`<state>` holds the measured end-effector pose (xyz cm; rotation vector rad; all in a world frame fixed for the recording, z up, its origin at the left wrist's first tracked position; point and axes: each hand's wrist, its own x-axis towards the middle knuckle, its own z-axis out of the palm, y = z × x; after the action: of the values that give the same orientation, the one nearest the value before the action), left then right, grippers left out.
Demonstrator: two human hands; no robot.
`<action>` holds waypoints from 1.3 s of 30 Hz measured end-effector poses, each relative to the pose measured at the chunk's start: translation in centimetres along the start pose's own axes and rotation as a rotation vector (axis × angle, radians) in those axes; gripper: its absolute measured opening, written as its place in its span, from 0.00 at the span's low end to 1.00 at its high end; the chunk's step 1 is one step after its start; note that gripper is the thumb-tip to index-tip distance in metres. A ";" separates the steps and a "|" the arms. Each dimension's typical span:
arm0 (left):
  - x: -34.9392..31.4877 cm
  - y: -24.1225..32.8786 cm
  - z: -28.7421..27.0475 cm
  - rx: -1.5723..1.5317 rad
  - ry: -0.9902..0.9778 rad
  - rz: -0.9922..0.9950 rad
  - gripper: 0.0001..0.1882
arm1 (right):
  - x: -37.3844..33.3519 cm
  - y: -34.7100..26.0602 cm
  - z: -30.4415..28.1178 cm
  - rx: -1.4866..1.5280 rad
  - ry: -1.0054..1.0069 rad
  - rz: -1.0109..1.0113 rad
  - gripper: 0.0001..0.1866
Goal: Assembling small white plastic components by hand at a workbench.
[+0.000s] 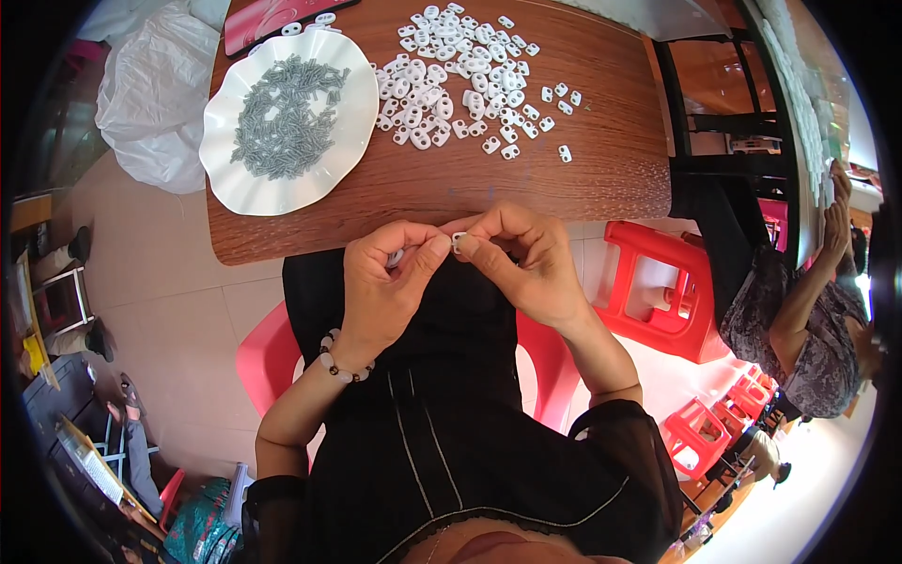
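Note:
Just in front of the table's near edge, my two hands meet at the fingertips. My right hand (534, 258) pinches a small white plastic cord lock piece (458, 242) between thumb and finger. My left hand (387, 282) is closed, its thumb and forefinger pressed together beside that piece. Inside its curled fingers another white cord lock piece (395, 257) partly shows; whether its fingertips hold anything else is too small to tell. A white wavy-rimmed plate (222, 179) at the table's left holds many small grey metal springs (287, 117). Loose white two-hole cord lock pieces (427, 99) lie heaped to its right.
The brown wooden table (601, 183) ends close before me. A pink case or box (272, 23) lies behind the plate. White plastic bags (160, 103) hang at the left. Red stools (658, 291) stand at the right, near another person (808, 329).

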<state>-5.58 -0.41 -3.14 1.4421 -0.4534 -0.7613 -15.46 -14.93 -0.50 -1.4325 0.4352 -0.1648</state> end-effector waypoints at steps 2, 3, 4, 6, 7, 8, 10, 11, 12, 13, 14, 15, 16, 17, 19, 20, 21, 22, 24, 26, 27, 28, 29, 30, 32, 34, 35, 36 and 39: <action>0.0 -0.1 0.1 -0.004 0.016 -0.001 0.07 | 0.0 0.0 0.0 -0.021 0.003 0.002 0.06; -0.1 0.0 0.0 -0.005 0.016 -0.002 0.07 | 0.0 0.1 -0.1 -0.021 0.003 0.002 0.06; -0.1 0.2 -0.1 0.030 -0.009 -0.031 0.08 | 0.0 0.1 -0.1 -0.016 0.003 0.010 0.06; -0.2 0.3 -0.2 0.065 -0.035 -0.062 0.08 | 0.0 0.0 -0.2 -0.010 0.004 0.019 0.06; -0.1 0.3 -0.2 0.070 -0.029 -0.064 0.08 | -0.1 -0.1 -0.3 -0.031 -0.017 0.042 0.05; -0.1 0.3 -0.2 0.076 -0.023 -0.066 0.08 | -0.1 -0.2 -0.3 -0.052 -0.038 0.065 0.04; 0.1 -0.1 0.1 0.053 0.001 -0.022 0.07 | 0.1 0.1 -0.5 -0.044 -0.048 0.065 0.04; 0.2 -0.2 0.2 0.030 0.025 0.023 0.07 | 0.2 0.2 -0.6 -0.036 -0.058 0.063 0.04; 0.3 -0.3 0.2 0.029 0.025 0.022 0.07 | 0.2 0.2 -0.7 -0.036 -0.058 0.064 0.04; 0.4 -0.5 0.2 0.027 0.018 0.021 0.07 | 0.2 0.2 -0.7 -0.015 -0.054 0.075 0.04; 0.4 -0.5 0.2 0.025 0.011 0.020 0.07 | 0.3 0.2 -0.7 0.006 -0.050 0.087 0.04; 0.5 -0.4 0.1 0.026 0.013 0.020 0.07 | 0.4 0.2 -0.7 0.006 -0.052 0.087 0.04; 0.5 -0.3 0.2 0.002 0.012 0.006 0.07 | 0.4 0.2 -0.7 0.023 -0.041 0.080 0.05; 0.6 -0.2 0.2 -0.021 0.012 -0.007 0.08 | 0.5 0.2 -0.7 0.039 -0.030 0.074 0.05; 0.7 -0.2 0.1 -0.019 -0.009 0.002 0.09 | 0.7 0.2 -0.4 0.056 -0.002 0.066 0.05; 0.8 -0.1 0.0 -0.016 -0.029 0.010 0.11 | 0.8 0.2 -0.3 0.072 0.025 0.058 0.05; 0.8 0.0 -0.1 -0.015 -0.029 0.011 0.11 | 0.9 0.3 -0.4 0.073 0.025 0.057 0.05; 0.8 0.3 -0.2 -0.065 -0.046 -0.042 0.13 | 0.9 0.3 -0.4 0.086 0.025 0.073 0.05; 0.9 0.3 -0.2 -0.114 -0.063 -0.095 0.14 | 1.0 0.5 -0.6 0.100 0.025 0.088 0.05; 1.0 0.1 -0.1 -0.173 -0.050 -0.144 0.16 | 1.0 0.6 -0.6 0.139 0.029 0.106 0.05; 1.0 0.0 -0.2 -0.173 -0.049 -0.145 0.16 | 1.0 0.6 -0.7 0.139 0.029 0.106 0.05; 1.0 -0.1 -0.4 -0.228 -0.063 -0.172 0.16 | 1.0 0.5 -0.7 0.139 0.027 0.101 0.05; 1.0 -0.1 -0.5 -0.283 -0.078 -0.199 0.16 | 1.0 0.5 -0.7 0.139 0.025 0.095 0.04; 1.0 -0.2 -0.6 -0.283 -0.078 -0.200 0.16 | 1.0 0.5 -0.7 0.140 0.026 0.097 0.04; 1.1 -0.2 -0.6 -0.325 -0.074 -0.234 0.13 | 1.0 0.5 -0.8 0.144 0.025 0.096 0.04; 1.2 -0.2 -0.3 -0.256 -0.051 -0.205 0.12 | 1.1 0.4 -0.7 0.151 0.030 0.096 0.04; 1.2 -0.2 -0.1 -0.187 -0.027 -0.175 0.11 | 1.1 0.3 -0.6 0.157 0.034 0.094 0.04; 1.2 -0.2 0.0 -0.186 -0.027 -0.175 0.11 | 1.2 0.3 -0.6 0.158 0.034 0.094 0.04; 1.3 0.0 0.1 -0.182 0.025 -0.192 0.10 | 1.3 0.2 -0.6 0.138 0.029 0.100 0.04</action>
<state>-4.78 -1.40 -3.32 1.3351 -0.2216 -0.9130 -14.57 -15.90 -0.98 -1.2717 0.5087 -0.1320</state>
